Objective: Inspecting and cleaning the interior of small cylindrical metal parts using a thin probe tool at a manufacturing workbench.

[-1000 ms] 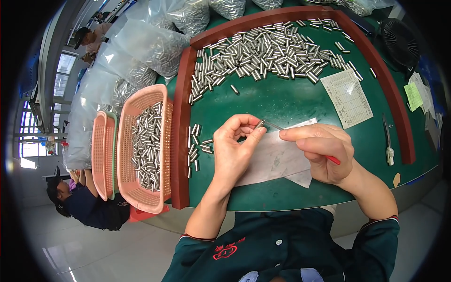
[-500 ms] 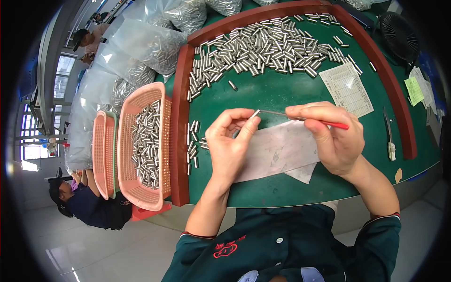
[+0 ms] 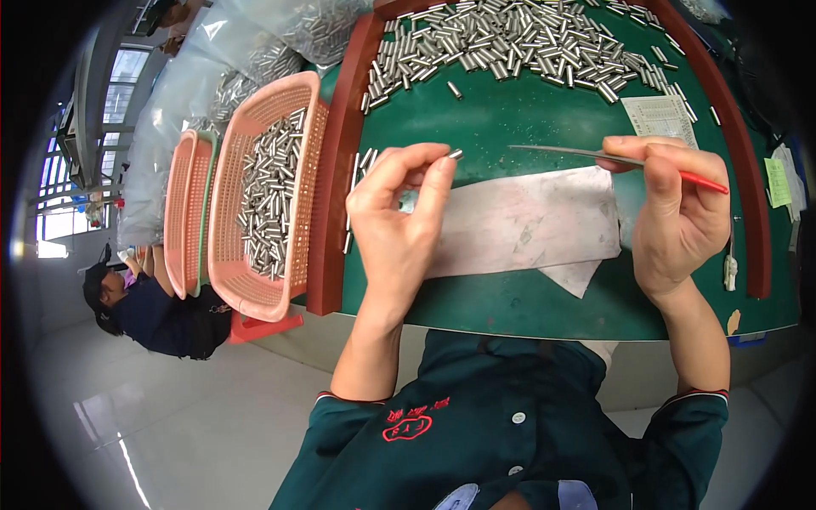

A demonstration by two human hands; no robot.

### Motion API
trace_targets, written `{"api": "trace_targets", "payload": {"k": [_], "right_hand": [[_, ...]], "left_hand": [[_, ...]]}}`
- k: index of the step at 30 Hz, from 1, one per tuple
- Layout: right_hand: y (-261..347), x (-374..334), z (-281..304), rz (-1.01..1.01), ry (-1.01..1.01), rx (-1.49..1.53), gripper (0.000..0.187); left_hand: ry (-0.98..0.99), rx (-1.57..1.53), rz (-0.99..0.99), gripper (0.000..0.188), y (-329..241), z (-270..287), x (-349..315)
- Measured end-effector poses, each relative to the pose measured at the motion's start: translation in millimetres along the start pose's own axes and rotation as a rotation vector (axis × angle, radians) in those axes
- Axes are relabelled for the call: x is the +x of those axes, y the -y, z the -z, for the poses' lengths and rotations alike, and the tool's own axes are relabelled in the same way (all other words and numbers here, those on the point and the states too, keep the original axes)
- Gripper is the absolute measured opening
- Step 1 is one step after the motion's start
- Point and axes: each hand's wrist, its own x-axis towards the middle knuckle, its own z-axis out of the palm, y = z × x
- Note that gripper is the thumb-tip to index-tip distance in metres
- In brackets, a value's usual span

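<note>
Between the thumb and fingertips of my left hand is a short, shiny metal tube, one end sticking out. My right hand grips a red-handled needle file, its thin grey blade pointing left. A gap separates the file's tip from the tube. Under and between the hands a stained, pale cloth lies on the green tabletop. Many similar metal tubes are heaped at the far side, and one loose tube lies apart from them.
Red-brown rails border the work area. At left stand a pink basket of tubes, another pink basket and plastic bags. A printed sheet lies at far right. Another person sits at left.
The file has drawn away from the tube to the right with my right hand. My left hand still pinches the tube. The whole view has shifted, so the table sits higher.
</note>
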Motion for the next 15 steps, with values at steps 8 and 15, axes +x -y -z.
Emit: {"api": "trace_targets", "payload": {"k": [8, 15], "right_hand": [[-1, -2, 4, -0.103, 0.045, -0.019, 0.009], [-3, -3, 2, -0.119, 0.103, -0.118, 0.011]], "left_hand": [[0.094, 0.359, -0.044, 0.008, 0, 36, -31], [-0.086, 0.552, -0.532, 0.02, -4, 39, -48]]}}
